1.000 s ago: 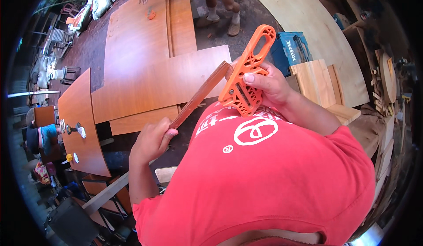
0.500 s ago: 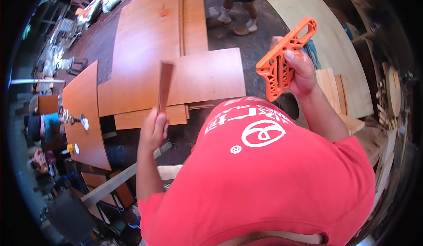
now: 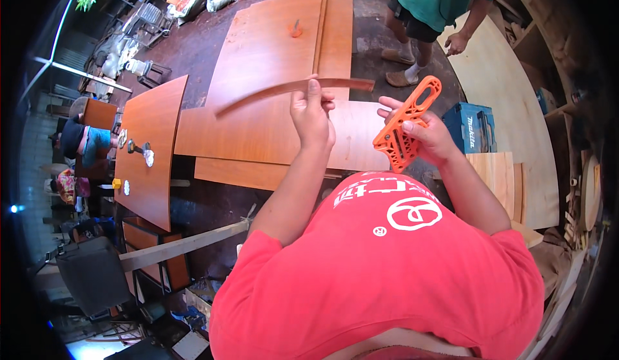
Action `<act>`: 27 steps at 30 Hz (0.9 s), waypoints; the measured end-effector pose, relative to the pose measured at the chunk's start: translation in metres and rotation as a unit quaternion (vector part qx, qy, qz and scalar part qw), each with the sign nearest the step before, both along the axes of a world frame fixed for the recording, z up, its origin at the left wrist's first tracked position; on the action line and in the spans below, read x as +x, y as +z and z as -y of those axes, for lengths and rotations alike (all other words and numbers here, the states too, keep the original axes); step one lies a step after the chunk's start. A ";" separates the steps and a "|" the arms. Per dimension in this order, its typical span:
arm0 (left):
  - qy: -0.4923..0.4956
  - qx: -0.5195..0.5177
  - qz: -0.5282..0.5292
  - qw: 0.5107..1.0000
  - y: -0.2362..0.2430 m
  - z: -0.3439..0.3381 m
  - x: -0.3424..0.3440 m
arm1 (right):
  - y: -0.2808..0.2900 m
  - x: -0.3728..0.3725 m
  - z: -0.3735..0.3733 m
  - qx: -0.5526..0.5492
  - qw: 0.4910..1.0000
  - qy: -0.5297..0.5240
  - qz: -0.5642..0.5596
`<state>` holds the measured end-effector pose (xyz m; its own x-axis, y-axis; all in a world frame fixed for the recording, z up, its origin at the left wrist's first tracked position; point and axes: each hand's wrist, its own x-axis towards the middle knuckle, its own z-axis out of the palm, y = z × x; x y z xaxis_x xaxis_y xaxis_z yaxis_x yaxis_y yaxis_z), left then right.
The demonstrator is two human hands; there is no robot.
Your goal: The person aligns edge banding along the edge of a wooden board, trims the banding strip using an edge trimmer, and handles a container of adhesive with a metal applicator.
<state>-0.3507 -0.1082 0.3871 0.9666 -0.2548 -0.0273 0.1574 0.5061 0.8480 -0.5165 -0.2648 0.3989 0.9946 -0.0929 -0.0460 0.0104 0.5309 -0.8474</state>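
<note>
A thin, gently bowed brown edging strip [image 3: 258,94] is pinched near its middle between the thumb and fingers of my left hand [image 3: 312,115]. It lies roughly crosswise above the wood panels, its right end close to my right hand [image 3: 431,139]. That hand grips an orange plastic hand tool [image 3: 395,142] with a lattice body and a looped handle pointing up and away. Some of my right fingers are hidden behind the tool. Strip and tool are apart. Beneath both hands lies a smooth orange-brown panel [image 3: 238,134].
A larger panel [image 3: 267,50] with a small orange item [image 3: 295,31] lies beyond. To the left, another panel [image 3: 151,166] carries small tools. A co-worker in a green shirt [image 3: 442,2] stands far right, near a blue toolbox [image 3: 465,128] and a pale board [image 3: 516,102].
My left hand has moved up and right, and the strip has swung from upright to crosswise. My right hand has come lower with the orange tool. The view has shifted, showing more of the co-worker.
</note>
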 end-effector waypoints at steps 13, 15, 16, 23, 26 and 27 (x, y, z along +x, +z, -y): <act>-0.429 0.277 0.176 0.842 -0.030 -0.035 -0.014 | 0.008 0.009 0.029 0.042 0.985 -0.147 0.079; -0.336 0.255 0.016 0.906 -0.038 -0.069 0.010 | 0.019 0.001 0.045 -0.008 0.986 -0.148 0.073; -0.334 0.257 0.011 0.907 -0.030 -0.089 0.013 | 0.025 -0.002 0.049 -0.037 0.985 -0.156 0.063; -0.475 0.333 0.103 0.808 0.056 -0.108 -0.029 | 0.063 0.012 0.049 -0.224 0.968 -0.100 0.055; -0.460 0.366 0.091 0.804 0.055 -0.111 -0.043 | 0.079 0.015 0.043 -0.271 0.955 -0.085 0.082; -0.443 0.366 0.075 0.815 0.053 -0.112 -0.047 | 0.082 0.017 0.043 -0.281 0.952 -0.093 0.083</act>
